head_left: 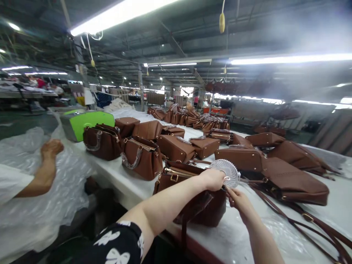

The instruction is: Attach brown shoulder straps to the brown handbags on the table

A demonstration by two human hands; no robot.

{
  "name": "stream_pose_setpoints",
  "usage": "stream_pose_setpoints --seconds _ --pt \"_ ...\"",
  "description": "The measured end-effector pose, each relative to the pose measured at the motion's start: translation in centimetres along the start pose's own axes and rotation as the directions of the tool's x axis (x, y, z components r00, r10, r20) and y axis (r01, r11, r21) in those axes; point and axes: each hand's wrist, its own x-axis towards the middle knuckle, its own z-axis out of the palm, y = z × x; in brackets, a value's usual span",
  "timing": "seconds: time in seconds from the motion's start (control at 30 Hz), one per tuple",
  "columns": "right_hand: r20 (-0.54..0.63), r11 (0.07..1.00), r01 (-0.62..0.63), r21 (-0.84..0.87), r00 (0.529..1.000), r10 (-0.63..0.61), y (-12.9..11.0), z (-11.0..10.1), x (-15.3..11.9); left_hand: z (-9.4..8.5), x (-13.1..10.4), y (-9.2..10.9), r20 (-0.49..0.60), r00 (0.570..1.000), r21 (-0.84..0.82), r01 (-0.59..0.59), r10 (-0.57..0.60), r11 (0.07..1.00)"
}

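Handbag point(213, 211) of brown colour stands upright at the near edge of the tabletop point(236, 234), under the person's two arms. Its gold zip point(176, 171) faces upward, and one brown strap point(184, 233) hangs down over this edge. The left hand point(216, 179) is above the bag, showing its back; its fingers are hidden, so I cannot tell what it grips. The right hand point(237, 198) meets it there, with the fingertips pinching a small dark piece point(223, 187), which is too small to name. Just behind the hands is a round white grille point(231, 170), similar to that of a small fan.

To the left, along the same near edge, two more brown bags point(143, 157) stand with wrapped handles, and a green box point(95, 123) is near the left end. Toward the right edge several bags point(297, 181) are lying on their sides, with long straps point(316, 223) beside them. Toward the far edge a cluster of bags point(189, 117) stands close together. Outside the left end, a co-worker's closed hand point(52, 148) is raised before clear plastic point(66, 176).
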Motion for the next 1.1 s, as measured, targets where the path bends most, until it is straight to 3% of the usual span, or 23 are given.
stream_pose_setpoints --seconds 0.1,0.23,0.5,0.67,0.77,0.93,1.1 --pt "0.056 0.993 -0.011 0.117 0.998 0.004 0.4 -0.2 0.1 1.0 -0.3 0.3 -0.008 1.000 0.046 -0.023 0.024 0.999" --pt "0.103 0.965 -0.063 0.254 0.994 0.037 1.0 -0.3 0.5 1.0 -0.5 0.5 -0.027 1.000 0.071 -0.014 0.016 0.997" --pt "0.081 0.929 -0.064 0.366 0.996 0.037 1.7 -0.3 1.1 1.1 0.0 0.6 -0.017 0.999 0.054 0.029 -0.028 0.998" --pt "0.023 0.952 -0.012 0.305 1.000 0.005 1.1 -0.1 2.0 1.2 -0.1 0.6 -0.009 0.999 0.033 0.038 -0.038 0.999" --pt "-0.108 0.970 0.086 0.227 0.992 -0.063 0.6 0.4 2.3 0.9 0.0 0.9 0.012 0.996 0.030 0.091 -0.091 0.995" --pt "-0.358 0.969 0.240 -0.053 0.901 -0.243 -0.9 1.2 -0.2 -0.2 -0.1 2.3 0.041 0.991 0.053 0.123 -0.125 0.991" --pt "-0.427 0.940 0.262 -0.217 0.841 -0.333 -1.1 2.1 -0.1 -0.1 0.7 1.3 0.007 0.999 0.056 0.036 -0.037 0.998"
